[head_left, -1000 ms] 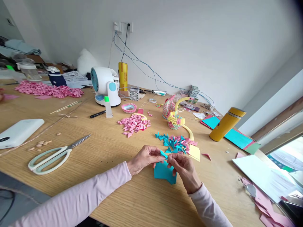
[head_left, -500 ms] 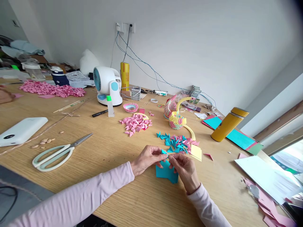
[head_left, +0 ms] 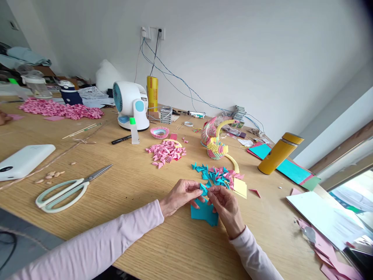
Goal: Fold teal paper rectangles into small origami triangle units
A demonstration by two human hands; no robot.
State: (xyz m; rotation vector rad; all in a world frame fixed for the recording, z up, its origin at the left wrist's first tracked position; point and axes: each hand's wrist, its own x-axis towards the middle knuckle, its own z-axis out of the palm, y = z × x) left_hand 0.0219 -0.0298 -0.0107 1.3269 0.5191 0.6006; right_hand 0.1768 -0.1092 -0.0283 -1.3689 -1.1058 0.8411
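My left hand (head_left: 179,196) and my right hand (head_left: 225,208) meet over the wooden table (head_left: 140,186), both pinched on one small folded blue paper piece (head_left: 203,189). Under the hands lies a small stack of blue paper slips (head_left: 204,212). Just beyond them sits a heap of folded blue and pink triangles (head_left: 217,175) with a yellow slip (head_left: 239,187) at its right side. Both sleeves are pale pink.
Scissors (head_left: 68,189) lie at the left, a white power bank (head_left: 25,161) farther left. A pink triangle pile (head_left: 166,151), a paper swan (head_left: 215,142), a small fan (head_left: 129,105) and a yellow flask (head_left: 278,153) stand beyond. Paper sheets (head_left: 323,219) lie at the right. Another person's hand (head_left: 3,116) shows at far left.
The blue strip between my fingers has been folded down into a shorter, more compact piece. My hands have drawn closer together and stayed in the same spot.
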